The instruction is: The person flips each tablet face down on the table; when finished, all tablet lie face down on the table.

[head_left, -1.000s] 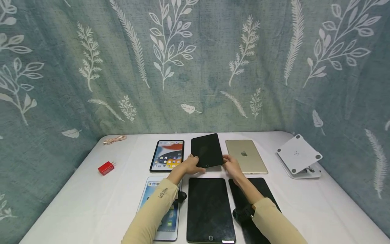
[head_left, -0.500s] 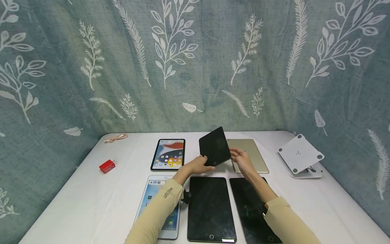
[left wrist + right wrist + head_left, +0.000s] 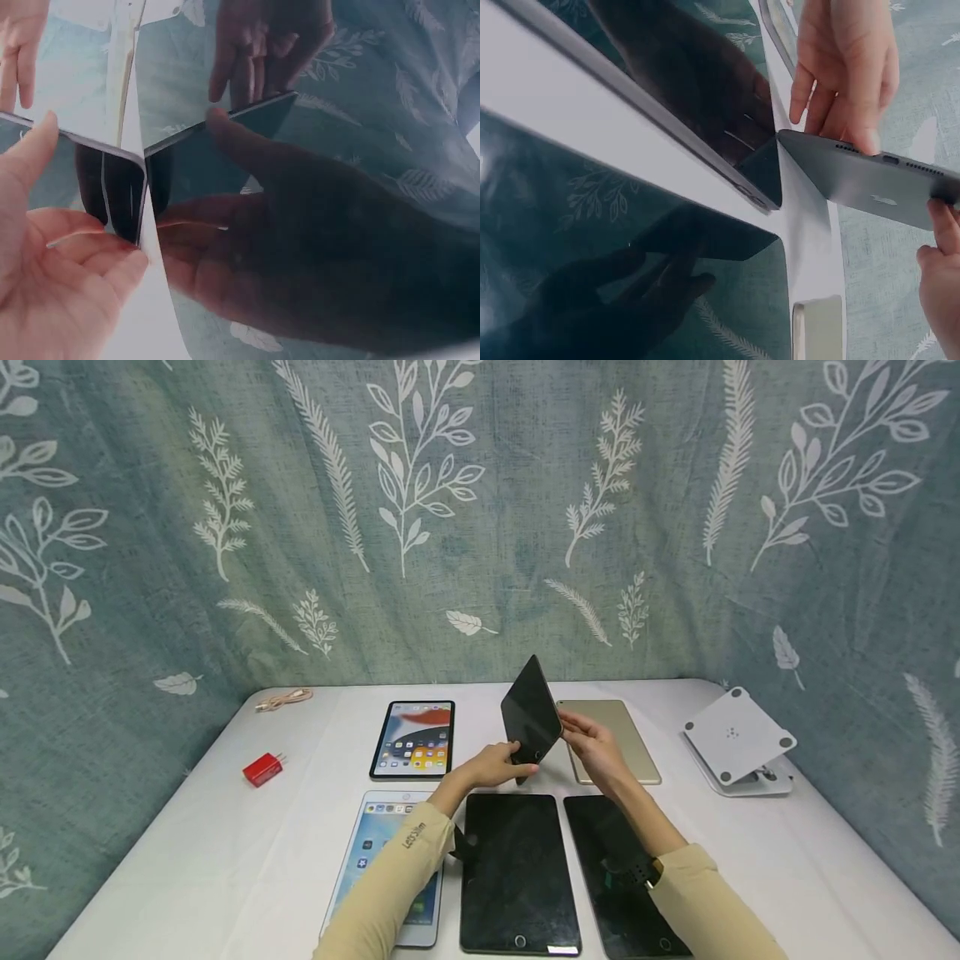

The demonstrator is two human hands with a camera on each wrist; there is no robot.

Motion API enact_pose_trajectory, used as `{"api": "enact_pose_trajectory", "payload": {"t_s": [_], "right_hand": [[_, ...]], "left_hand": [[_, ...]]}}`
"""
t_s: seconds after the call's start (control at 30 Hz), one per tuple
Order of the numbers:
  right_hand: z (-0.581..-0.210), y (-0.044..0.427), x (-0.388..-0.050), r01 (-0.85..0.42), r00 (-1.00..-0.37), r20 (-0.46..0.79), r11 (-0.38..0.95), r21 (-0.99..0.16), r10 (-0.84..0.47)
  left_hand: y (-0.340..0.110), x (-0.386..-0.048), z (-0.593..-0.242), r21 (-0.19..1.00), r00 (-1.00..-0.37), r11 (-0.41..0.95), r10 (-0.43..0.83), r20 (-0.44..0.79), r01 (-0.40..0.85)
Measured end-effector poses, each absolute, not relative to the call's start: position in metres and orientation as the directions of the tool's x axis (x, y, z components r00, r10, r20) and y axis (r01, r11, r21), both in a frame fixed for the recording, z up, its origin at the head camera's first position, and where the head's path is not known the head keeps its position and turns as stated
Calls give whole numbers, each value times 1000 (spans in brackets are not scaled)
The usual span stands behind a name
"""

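Observation:
Both hands hold up a small black-screened tablet [image 3: 531,710], tilted steeply above the middle of the table. My left hand [image 3: 491,767] grips its lower left corner, with the thumb along the bottom edge. On the right edge, my right hand [image 3: 594,745] holds it by the fingers. In the right wrist view the tablet's grey back [image 3: 862,187] carries a logo, and ports line its edge; the left hand [image 3: 847,67] is above and the right hand [image 3: 943,274] at the far side. The left wrist view has the left hand [image 3: 67,285] at the tablet's corner.
Around lie a lit black-framed tablet [image 3: 412,739], a white tablet [image 3: 360,839], a black tablet [image 3: 517,868], another black tablet [image 3: 622,906] and a gold tablet [image 3: 626,731]. A silver stand [image 3: 738,739], red charger [image 3: 262,769] and coiled cable [image 3: 283,698] sit at the sides.
The small tablet has been raised and turned from nearly flat to a steep tilt, shifting right. Both hands have moved right with it, the right hand partly over the gold tablet.

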State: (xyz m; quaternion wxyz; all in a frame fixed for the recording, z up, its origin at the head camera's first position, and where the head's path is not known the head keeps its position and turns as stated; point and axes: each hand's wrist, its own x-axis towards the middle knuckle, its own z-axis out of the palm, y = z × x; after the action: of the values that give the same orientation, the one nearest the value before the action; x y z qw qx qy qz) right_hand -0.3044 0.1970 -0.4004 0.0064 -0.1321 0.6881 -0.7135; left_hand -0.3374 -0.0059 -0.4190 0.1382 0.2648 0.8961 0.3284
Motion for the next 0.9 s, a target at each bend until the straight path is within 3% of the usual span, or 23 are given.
{"api": "enact_pose_trajectory", "payload": {"t_s": [0.27, 0.43, 0.6, 0.9], "right_hand": [[-407, 187, -304, -165, -950, 174, -57, -985, -259], [-412, 181, -304, -159, -929, 170, -60, -986, -330], [-415, 178, -304, -185, -917, 165, 21, -983, -363], [-423, 175, -306, -193, -920, 118, 170, -966, -374]], "left_hand": [[-20, -346, -420, 836, -843, 488, 535, -59, 251], [-20, -347, -411, 888, -849, 424, 523, -80, 177], [-19, -346, -403, 933, -846, 338, 528, -75, 128], [-28, -350, -387, 930, -863, 301, 504, 34, 212]]}}
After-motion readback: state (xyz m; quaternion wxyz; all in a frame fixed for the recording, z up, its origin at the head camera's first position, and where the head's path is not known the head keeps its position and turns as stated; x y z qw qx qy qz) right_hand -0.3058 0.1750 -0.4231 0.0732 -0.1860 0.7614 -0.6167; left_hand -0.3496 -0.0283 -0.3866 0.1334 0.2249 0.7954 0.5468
